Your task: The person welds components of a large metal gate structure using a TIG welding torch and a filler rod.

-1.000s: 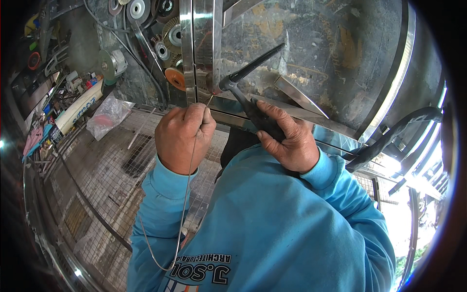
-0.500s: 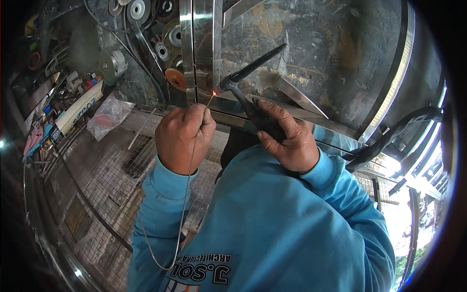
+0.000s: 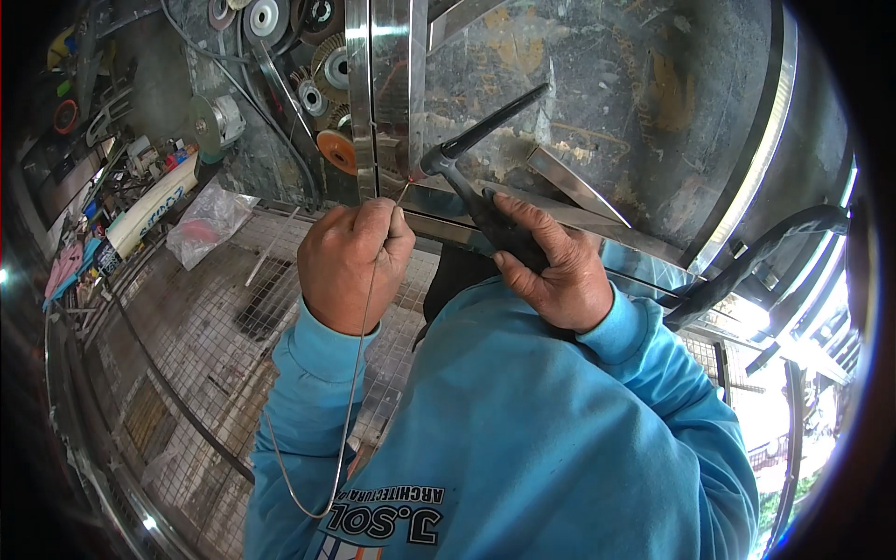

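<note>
My left hand [image 3: 350, 266] is closed in a pinch on a thin welding filler rod [image 3: 358, 378]. Below the fist the rod hangs down and bends into a hook over my left sleeve. Its upper tip meets a corner of the shiny metal frame [image 3: 390, 103], where a faint red glow shows. My right hand [image 3: 560, 271] is wrapped around a black TIG welding torch [image 3: 459, 182]. The torch head is right beside the glowing spot, and its long back cap slants up to the right. My right palm hides part of the handle.
Grinding discs [image 3: 336, 149] and an angle grinder [image 3: 219, 123] lie left of the frame on the dark bench [image 3: 597, 84]. A short metal strip [image 3: 579, 187] rests near my right hand. A black hose [image 3: 756, 266] curves at the right. A plastic bag [image 3: 207, 224] lies at the left.
The bright orange glow at the rod's tip has dimmed to a faint red, and the view is lighter. Both hands, rod and torch hold nearly the same place.
</note>
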The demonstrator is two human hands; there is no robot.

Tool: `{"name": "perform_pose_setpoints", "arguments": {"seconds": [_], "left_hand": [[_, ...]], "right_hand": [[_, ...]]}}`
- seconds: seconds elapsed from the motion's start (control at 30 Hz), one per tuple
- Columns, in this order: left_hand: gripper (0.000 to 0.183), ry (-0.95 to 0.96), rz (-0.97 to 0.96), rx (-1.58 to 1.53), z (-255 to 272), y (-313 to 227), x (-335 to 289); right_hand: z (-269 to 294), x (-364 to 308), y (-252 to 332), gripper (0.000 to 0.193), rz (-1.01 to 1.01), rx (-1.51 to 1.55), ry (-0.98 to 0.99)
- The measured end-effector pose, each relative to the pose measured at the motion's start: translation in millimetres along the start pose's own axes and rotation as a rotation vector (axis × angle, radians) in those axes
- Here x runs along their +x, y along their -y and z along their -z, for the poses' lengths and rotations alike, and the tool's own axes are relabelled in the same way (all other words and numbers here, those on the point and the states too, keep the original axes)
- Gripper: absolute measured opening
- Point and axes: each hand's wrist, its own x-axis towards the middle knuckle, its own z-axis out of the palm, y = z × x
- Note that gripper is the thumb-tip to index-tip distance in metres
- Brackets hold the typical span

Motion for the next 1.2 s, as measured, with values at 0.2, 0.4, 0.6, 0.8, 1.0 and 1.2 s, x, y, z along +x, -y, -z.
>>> {"name": "perform_pose_setpoints", "arguments": {"seconds": [0.2, 0.4, 0.6, 0.8, 1.0, 1.2], "left_hand": [[0.017, -0.042, -0.093, 0.027, 1.2, 0.2, 5.3], [0.01, -0.032, -0.038, -0.021, 0.3, -0.9, 1.3], [0.011, -0.029, -0.038, -0.017, -1.2, 1.1, 1.6], [0.011, -0.024, -0.031, 0.002, 0.4, -0.7, 0.4], [0.013, 0.007, -0.001, 0.002, 0.1, -0.1, -0.2], [0.009, -0.038, -0.08, 0.024, 1.4, 3.1, 2.6]], "right_hand": [[0.0, -2.5, -0.8, 0.057, -0.088, 0.168, 0.047], [-2.1, -1.5, -3.3, 0.059, 0.015, -0.011, -0.007], [-1.6, -3.0, -3.1, 0.059, -0.049, 0.072, 0.015], [0.6, -0.9, -1.4, 0.058, -0.029, 0.047, 0.027], [1.6, -0.4, -0.1, 0.058, -0.021, 0.051, 0.035], [2.3, -4.0, -4.8, 0.058, -0.055, 0.102, 0.074]]}}
